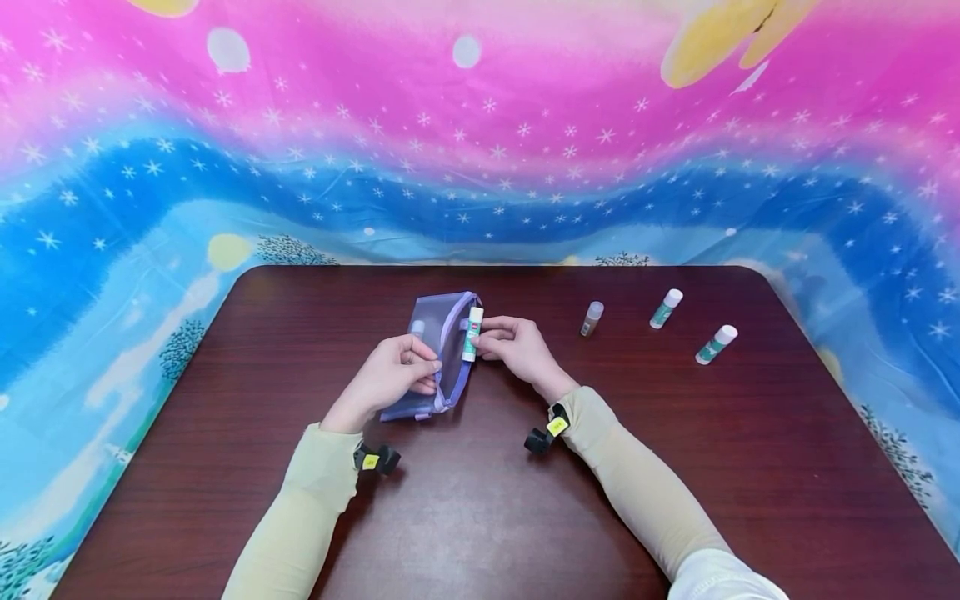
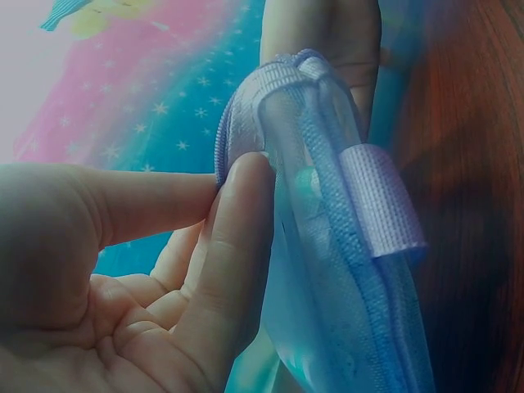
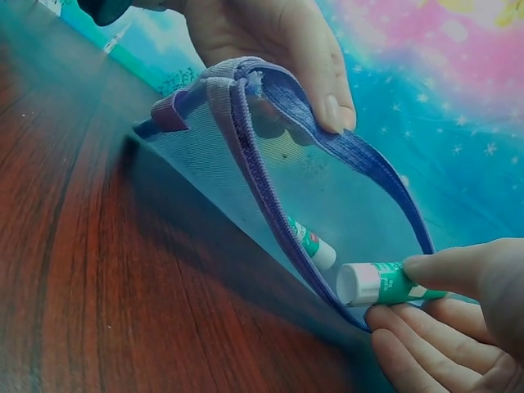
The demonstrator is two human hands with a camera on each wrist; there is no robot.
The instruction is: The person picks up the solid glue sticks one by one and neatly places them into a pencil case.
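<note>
A purple mesh zipper pouch (image 1: pixel 420 392) lies on the table with its zipped mouth spread wide toward the right. My left hand (image 1: pixel 390 371) pinches one edge of that mouth between thumb and fingers, as the left wrist view shows up close. At the opening, my right hand (image 1: pixel 517 346) holds a green-and-white glue stick (image 3: pixel 393 283) between thumb and fingers, its white end right at the pouch's rim. Inside the pouch another green-and-white glue stick (image 3: pixel 313 243) shows through the mesh.
To the right stand a clear-capped brownish glue stick (image 1: pixel 591 319) and two green glue sticks with white caps, a nearer one (image 1: pixel 717 345) and a farther one (image 1: pixel 666 309). A patterned cloth (image 1: pixel 480 167) hangs behind the dark wooden table (image 1: pixel 480 517).
</note>
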